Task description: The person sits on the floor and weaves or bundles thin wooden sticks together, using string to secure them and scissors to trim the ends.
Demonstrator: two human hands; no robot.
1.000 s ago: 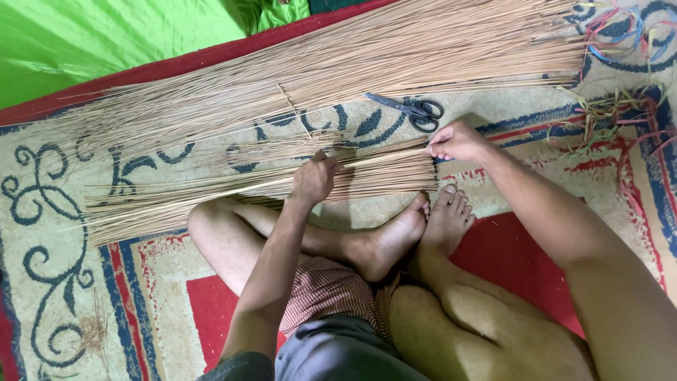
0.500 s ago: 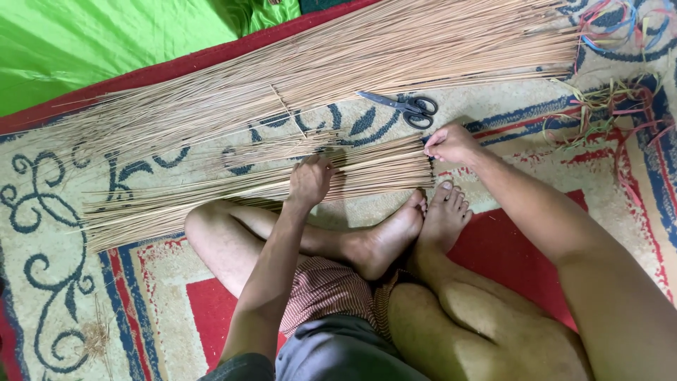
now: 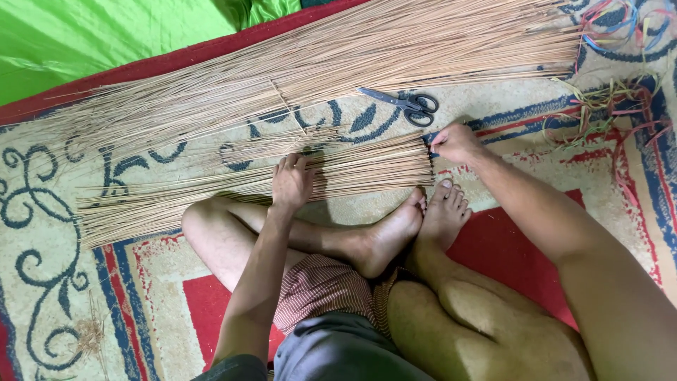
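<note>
A small bundle of thin tan sticks (image 3: pixel 233 185) lies across the patterned carpet just beyond my crossed legs. My left hand (image 3: pixel 292 180) presses flat on the middle of this bundle, fingers spread. My right hand (image 3: pixel 457 143) is at the bundle's right end, fingers bent against the stick tips. A much larger heap of the same sticks (image 3: pixel 317 67) lies farther away, running from left to upper right.
Black scissors (image 3: pixel 403 104) lie on the carpet (image 3: pixel 42 233) between the two heaps, just above my right hand. Loose coloured strings (image 3: pixel 613 92) are scattered at the upper right. Green fabric (image 3: pixel 84 35) fills the upper left. My bare feet (image 3: pixel 416 226) sit below the bundle.
My right hand stays at the bundle's right end and my left hand stays on its middle. The scissors, earlier partly under sticks, now show clearly. The view has shifted slightly.
</note>
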